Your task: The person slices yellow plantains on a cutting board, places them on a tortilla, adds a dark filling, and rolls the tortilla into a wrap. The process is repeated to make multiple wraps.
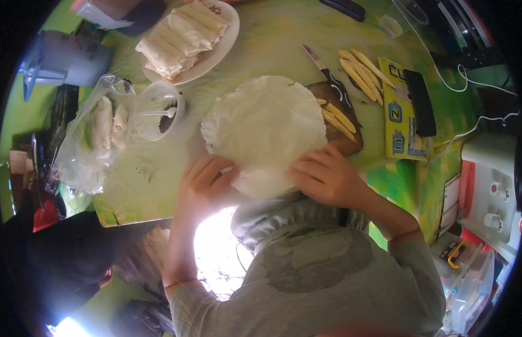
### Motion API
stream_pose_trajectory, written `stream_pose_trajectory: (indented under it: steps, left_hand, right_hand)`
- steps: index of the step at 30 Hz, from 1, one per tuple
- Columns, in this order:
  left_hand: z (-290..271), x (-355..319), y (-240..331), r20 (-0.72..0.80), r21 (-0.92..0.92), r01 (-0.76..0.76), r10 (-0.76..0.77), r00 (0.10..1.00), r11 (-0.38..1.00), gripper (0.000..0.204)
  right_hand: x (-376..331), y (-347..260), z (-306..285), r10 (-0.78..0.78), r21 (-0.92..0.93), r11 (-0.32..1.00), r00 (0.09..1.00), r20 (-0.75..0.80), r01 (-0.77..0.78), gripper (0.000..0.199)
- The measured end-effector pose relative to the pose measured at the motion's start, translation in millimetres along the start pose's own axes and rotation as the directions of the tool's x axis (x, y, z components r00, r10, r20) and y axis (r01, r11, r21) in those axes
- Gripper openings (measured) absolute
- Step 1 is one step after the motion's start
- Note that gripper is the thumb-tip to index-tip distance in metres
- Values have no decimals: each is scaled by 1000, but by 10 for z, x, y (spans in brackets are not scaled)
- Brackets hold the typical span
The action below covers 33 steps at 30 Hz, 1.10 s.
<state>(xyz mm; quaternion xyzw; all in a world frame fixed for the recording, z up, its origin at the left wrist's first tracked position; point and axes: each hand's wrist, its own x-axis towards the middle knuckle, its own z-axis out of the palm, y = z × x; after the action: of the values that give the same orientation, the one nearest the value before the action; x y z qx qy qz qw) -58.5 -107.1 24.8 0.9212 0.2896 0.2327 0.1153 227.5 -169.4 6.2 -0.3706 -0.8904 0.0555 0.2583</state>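
A thin round white wrapper sheet [264, 126] lies flat at the middle of the table, its right side overlapping a dark cutting board [351, 143]. My left hand [207, 177] has its fingers curled in at the sheet's near left edge. At the near right edge my right hand [328, 175] grips the sheet too, fingers bent and thumb hidden. Pale yellow cut strips [340, 119] rest on the board beside the sheet. Beyond them, more long yellow strips [363, 73] are heaped on the table. A knife [328, 73] with a black handle lies across the board's far edge.
An oval white plate [234, 39] of wrapped rolls [185, 36] stands far left. Nearer are a clear tub [160, 106] with a white spoon and dark bits, and a plastic bag [92, 140]. A blue pitcher [76, 56] is at left; a black phone-like object [419, 104] lies right.
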Motion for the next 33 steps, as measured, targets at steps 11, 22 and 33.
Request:
stream_pose_trajectory:
  steps: [11, 22, 33]
  left_hand:
    - [410, 67, 427, 72, 18, -65, 64, 995, 998, 45]
    - [670, -108, 439, -183, -142, -118, 91, 979, 983, 32]
    - [631, 57, 548, -234, -259, 23, -85, 968, 966, 21]
  right_hand:
    - [-76, 377, -509, 458, -60, 866, 835, -305, -497, 20]
    - [-38, 462, -726, 605, 0, 796, 796, 0, -605, 23]
    - [-129, 132, -511, 800, -64, 598, 600, -8, -799, 22]
